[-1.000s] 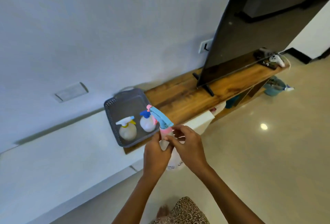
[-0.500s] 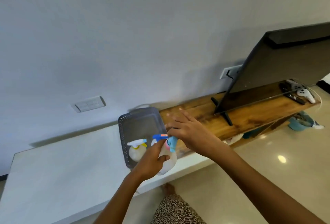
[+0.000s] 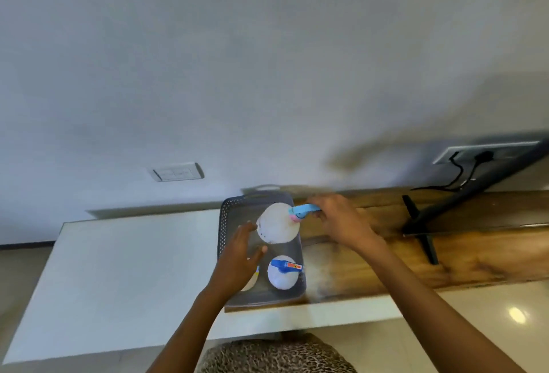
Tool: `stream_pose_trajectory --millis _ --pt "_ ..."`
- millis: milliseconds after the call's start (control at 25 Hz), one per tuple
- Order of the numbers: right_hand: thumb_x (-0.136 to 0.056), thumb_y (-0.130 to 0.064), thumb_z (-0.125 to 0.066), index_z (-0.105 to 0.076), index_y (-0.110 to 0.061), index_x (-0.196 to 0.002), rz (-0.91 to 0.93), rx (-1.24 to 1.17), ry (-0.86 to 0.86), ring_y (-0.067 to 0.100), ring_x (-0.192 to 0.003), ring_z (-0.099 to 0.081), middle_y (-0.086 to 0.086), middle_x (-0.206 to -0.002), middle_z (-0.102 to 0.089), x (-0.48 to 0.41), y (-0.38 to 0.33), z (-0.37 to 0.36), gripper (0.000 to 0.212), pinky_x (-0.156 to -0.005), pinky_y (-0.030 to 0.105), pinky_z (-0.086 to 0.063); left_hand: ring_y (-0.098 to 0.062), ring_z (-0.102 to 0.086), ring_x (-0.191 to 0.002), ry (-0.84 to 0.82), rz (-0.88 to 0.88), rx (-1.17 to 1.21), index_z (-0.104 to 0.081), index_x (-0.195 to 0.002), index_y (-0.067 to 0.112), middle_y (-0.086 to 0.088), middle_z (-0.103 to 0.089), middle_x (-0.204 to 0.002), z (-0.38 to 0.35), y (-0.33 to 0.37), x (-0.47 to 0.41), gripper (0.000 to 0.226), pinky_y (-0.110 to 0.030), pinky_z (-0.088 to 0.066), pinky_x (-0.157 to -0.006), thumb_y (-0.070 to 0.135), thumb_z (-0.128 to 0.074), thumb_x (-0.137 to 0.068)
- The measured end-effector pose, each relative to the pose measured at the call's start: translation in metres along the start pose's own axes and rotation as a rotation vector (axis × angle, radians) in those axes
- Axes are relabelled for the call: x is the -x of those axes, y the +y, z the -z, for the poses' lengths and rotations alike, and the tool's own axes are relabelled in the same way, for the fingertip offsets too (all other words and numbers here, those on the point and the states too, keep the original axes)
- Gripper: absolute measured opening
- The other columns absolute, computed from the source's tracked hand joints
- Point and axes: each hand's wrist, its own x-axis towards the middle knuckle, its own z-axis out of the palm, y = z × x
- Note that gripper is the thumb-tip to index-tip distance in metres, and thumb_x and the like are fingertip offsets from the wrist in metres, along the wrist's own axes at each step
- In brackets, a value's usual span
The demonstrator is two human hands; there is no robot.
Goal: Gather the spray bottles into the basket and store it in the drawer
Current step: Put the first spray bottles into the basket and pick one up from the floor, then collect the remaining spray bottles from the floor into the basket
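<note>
A grey perforated basket (image 3: pixel 225 218) sits where the white counter meets the wooden shelf. At its far end is a large white spray bottle with a light-blue and pink head (image 3: pixel 277 224). My right hand (image 3: pixel 338 221) grips that blue trigger head. Over the basket's left side my left hand (image 3: pixel 242 257) hovers with fingers spread, just beside the large bottle, holding nothing. A small white bottle with a dark-blue head (image 3: pixel 282 273) stands at the basket's near end. A third bottle (image 3: pixel 252 279) is mostly hidden under my left hand.
The white counter (image 3: pixel 133 268) stretches left of the basket. The wooden shelf (image 3: pixel 416 257) runs right, with a black TV stand foot (image 3: pixel 421 230) and the screen's edge. Wall sockets and cables are behind. Glossy floor lies below right.
The view has swung to look straight down on the basket. The large bottle has gone from the basket's near edge into its far end. My left hand has let go of it.
</note>
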Motion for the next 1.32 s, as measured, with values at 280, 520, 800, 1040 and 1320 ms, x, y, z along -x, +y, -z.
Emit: stream_pose_trajectory --millis 280,520,800,1040,1320 --pt "-0.087 -0.003 -0.056 -0.055 -0.004 -0.119 -0.084 -0.029 -0.19 0.03 -0.104 -0.059 0.02 -0.117 -0.062 -0.056 0.011 -0.085 0.033 -0.077 0.033 -0.047 -0.018 -0.045 -0.126 0.085 0.086 -0.035 -0.045 -0.127 0.014 -0.005 -0.047 -0.139 0.021 -0.019 0.0 0.041 -0.017 -0.031 -0.095 0.023 -0.056 -0.089" --pt "-0.089 -0.008 -0.055 -0.053 -0.008 -0.124 -0.147 0.019 -0.245 0.029 -0.108 -0.059 0.017 -0.12 -0.062 -0.08 0.014 -0.133 0.035 -0.086 0.031 -0.05 -0.018 -0.048 -0.123 0.156 0.141 -0.022 -0.048 -0.125 0.015 -0.004 -0.05 -0.137 0.033 -0.025 -0.003 0.039 -0.015 -0.031 -0.092 0.021 -0.057 -0.088" --pt "-0.087 -0.011 -0.058 -0.052 -0.007 -0.122 -0.138 0.05 -0.326 0.027 -0.106 -0.059 0.016 -0.119 -0.062 -0.093 0.023 -0.156 0.036 -0.084 0.029 -0.049 -0.006 -0.043 -0.12 0.158 0.21 -0.001 -0.048 -0.124 0.02 0.001 -0.048 -0.139 0.025 -0.037 0.0 0.035 -0.017 -0.031 -0.093 0.023 -0.055 -0.089" --pt "-0.087 -0.013 -0.06 -0.052 -0.006 -0.121 -0.109 0.073 -0.322 0.028 -0.106 -0.059 0.016 -0.118 -0.062 -0.095 0.026 -0.159 0.036 -0.086 0.031 -0.05 -0.008 -0.046 -0.12 0.189 0.207 0.001 -0.049 -0.125 0.017 -0.001 -0.051 -0.136 0.023 -0.042 0.001 0.038 -0.017 -0.031 -0.095 0.021 -0.056 -0.088" --pt "-0.086 -0.016 -0.062 -0.05 -0.01 -0.124 -0.076 0.049 -0.254 0.028 -0.106 -0.06 0.015 -0.119 -0.062 -0.09 0.023 -0.146 0.04 -0.084 0.034 -0.052 -0.019 -0.045 -0.127 0.186 0.235 -0.003 -0.044 -0.129 0.016 -0.003 -0.048 -0.14 0.025 -0.041 0.003 0.042 -0.025 -0.034 -0.1 0.023 -0.055 -0.089"
